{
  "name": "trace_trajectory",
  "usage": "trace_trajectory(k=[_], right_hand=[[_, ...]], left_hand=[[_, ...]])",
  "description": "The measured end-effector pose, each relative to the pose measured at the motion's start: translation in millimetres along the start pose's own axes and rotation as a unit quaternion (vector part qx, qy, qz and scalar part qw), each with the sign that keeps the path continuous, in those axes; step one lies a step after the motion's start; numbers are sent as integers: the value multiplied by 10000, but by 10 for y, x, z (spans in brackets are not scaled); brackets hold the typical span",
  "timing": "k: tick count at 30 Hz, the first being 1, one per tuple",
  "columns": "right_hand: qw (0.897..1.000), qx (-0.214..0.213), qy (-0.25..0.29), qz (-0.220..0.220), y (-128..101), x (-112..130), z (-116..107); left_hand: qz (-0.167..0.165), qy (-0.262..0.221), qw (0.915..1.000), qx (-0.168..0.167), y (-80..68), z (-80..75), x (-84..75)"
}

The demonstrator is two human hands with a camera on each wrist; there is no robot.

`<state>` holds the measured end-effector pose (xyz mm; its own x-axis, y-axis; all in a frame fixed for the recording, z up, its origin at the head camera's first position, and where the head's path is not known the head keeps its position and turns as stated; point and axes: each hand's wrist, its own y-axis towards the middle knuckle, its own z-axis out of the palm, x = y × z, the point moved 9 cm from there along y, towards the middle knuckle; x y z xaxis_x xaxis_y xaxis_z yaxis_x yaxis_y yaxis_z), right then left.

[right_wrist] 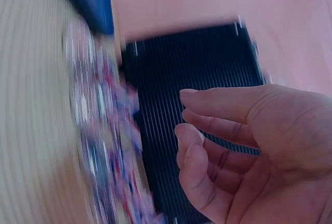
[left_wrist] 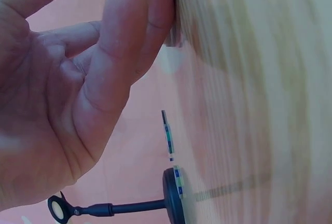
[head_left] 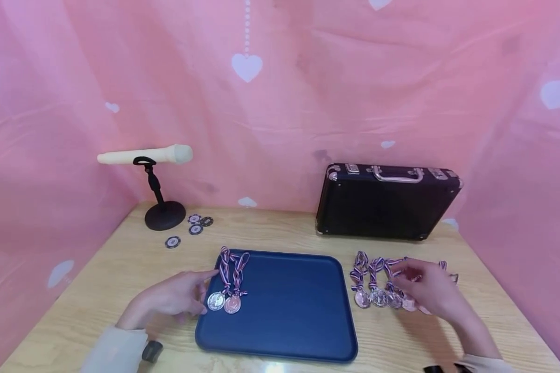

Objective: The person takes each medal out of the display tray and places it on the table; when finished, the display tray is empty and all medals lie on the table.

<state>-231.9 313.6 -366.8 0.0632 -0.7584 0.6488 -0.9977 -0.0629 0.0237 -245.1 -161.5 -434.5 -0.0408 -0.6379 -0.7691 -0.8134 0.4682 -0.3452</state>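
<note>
A blue tray [head_left: 289, 305] lies in the middle of the wooden table [head_left: 280, 228]. Two medals, one silver [head_left: 216, 301] and one bronze [head_left: 232, 304], rest on its left part, their striped ribbons trailing back. My left hand [head_left: 186, 295] lies by the tray's left edge with relaxed fingers [left_wrist: 129, 37], close to the silver medal and holding nothing. To the right of the tray is a row of several more medals [head_left: 378, 297]. My right hand [head_left: 424, 287] hovers over that row's right end with loosely curled fingers [right_wrist: 207, 130] and nothing in them. In the right wrist view the medals [right_wrist: 104, 146] are a blur.
A black case [head_left: 387, 202] with a metal handle stands at the back right. A cream microphone [head_left: 144, 155] sits on a black stand [head_left: 165, 215] at the back left, with several poker chips [head_left: 195, 224] beside it. Pink heart-patterned cloth encloses the table.
</note>
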Motion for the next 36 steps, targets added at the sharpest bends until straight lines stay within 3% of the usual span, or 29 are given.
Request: trace_trajectory(k=[6,11,14,18,27,36], right_hand=[[9951,530,765,-323,224,763,699],[9816,1248,1323,-579,275,1345,1410],[9751,1582,1410,-650,264,1637,1790],[9762,1708,1148,-681,251,1861,2138],[9882,1214,-360,-857,291,2068,2394],[9874,1324,-615,-607,339,2016,2375]], left_hand=[[-25,144,9999,-17,3,5,-3],[38,157,9999,-18,20,1,-19],[-87,125,9999,-69,25,-6,-3],[-180,108,9997,-80,24,0,7],[-339,103,9993,-152,-3,-31,3],[-355,92,9992,-136,-13,-31,-4]])
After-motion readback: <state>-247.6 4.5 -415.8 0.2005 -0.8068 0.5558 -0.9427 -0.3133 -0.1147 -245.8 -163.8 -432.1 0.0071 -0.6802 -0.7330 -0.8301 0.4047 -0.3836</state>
